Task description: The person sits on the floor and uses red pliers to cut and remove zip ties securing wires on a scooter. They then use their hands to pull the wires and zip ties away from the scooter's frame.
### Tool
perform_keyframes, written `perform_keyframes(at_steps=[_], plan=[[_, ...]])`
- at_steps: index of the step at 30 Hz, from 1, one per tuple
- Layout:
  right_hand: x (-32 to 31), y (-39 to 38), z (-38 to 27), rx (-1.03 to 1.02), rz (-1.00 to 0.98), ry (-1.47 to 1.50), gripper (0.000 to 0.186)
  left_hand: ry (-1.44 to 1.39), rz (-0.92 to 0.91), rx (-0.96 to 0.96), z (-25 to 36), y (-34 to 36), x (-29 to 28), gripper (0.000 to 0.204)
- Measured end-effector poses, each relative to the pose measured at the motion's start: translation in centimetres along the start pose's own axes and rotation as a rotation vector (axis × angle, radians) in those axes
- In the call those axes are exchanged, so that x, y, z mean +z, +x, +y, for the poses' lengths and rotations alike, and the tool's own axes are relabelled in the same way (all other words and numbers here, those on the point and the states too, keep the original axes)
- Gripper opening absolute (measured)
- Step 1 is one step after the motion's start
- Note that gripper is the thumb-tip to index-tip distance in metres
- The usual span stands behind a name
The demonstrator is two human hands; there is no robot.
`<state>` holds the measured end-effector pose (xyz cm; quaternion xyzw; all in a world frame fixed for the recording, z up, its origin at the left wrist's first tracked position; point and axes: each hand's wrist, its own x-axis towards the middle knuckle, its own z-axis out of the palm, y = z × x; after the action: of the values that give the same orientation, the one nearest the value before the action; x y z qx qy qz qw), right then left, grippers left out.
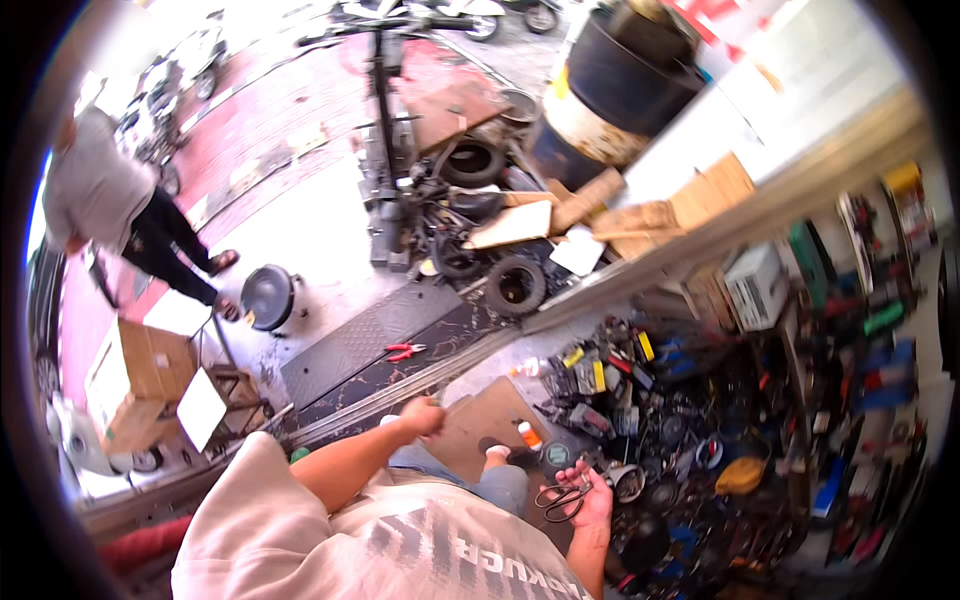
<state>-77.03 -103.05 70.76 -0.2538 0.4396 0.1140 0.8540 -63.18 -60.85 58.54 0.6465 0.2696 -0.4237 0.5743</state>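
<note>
My right hand is palm up with its fingers curled round a pair of scissors; their dark handle loops stick out to its left. In front of my body is my left hand, its fingers curled in; whatever they may hold is hidden. Between the hands, a brown cardboard sheet covers the floor below me. An orange and white bottle stands near my foot, beside a round dark lid-like disc. Beyond my left hand, red-handled pliers lie on the dark threshold.
Loose tools and parts crowd the floor on the right. A tyre, cardboard pieces and a drum stand beyond the sill. At the far left are a black round stool, a cardboard box and another person.
</note>
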Motion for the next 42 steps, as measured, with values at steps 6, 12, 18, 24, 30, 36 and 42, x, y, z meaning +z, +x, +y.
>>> perform_keyframes(at_steps=[6,12,18,24,30,36,42], plan=[[-0.6,4.7,1.9,0.261,0.192,-0.400,0.024,-0.607,0.692,-0.272,-14.7,-8.2,-29.5,0.014],[-4.8,9.5,3.3,0.364,0.349,-0.448,0.018,-0.823,0.874,-0.293,-19.7,-12.3,-38.1,0.015],[-3.3,18.3,11.2,0.615,0.202,-1.095,0.016,-0.907,0.573,-0.296,-10.8,-7.4,-34.7,0.013],[15.5,31.4,22.9,0.479,0.400,-1.098,0.021,-0.396,0.399,-0.209,5.1,-2.8,-41.7,0.012],[39.8,41.7,21.6,-0.031,0.295,-1.283,0.065,-0.035,0.373,-0.126,19.2,5.8,-53.4,0.020],[54.3,42.5,24.2,-0.167,0.220,-0.302,0.054,0.355,0.036,-0.135,31.0,17.2,-58.6,0.020],[60.6,42.4,35.7,-0.401,0.186,0.228,0.037,0.838,-0.391,-0.220,35.5,28.5,-64.1,0.019]])
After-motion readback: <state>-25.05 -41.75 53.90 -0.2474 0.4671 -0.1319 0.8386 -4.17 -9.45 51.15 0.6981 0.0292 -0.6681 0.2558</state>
